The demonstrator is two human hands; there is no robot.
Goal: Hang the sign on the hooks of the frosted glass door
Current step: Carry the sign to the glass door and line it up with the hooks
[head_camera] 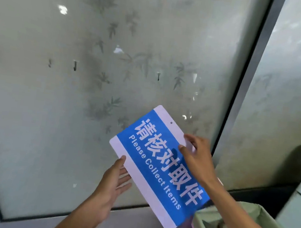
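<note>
With the left hand (116,181) open under its lower edge and the right hand (196,153) pinching its top edge, the tilted sign (156,164) sits low before the door (31,118); level it, then raise its hole (171,122) onto the hooks (158,76).

Two bare forearms enter from the near edge, one at the left and one at the right, each ending in an uncovered hand. The left hand (113,183) and the right hand (197,153) wear no gloves, rings, watch or bracelet. No sleeve shows on either arm up to the frame's edge. The fingers (188,137) have short, plain nails.
</note>
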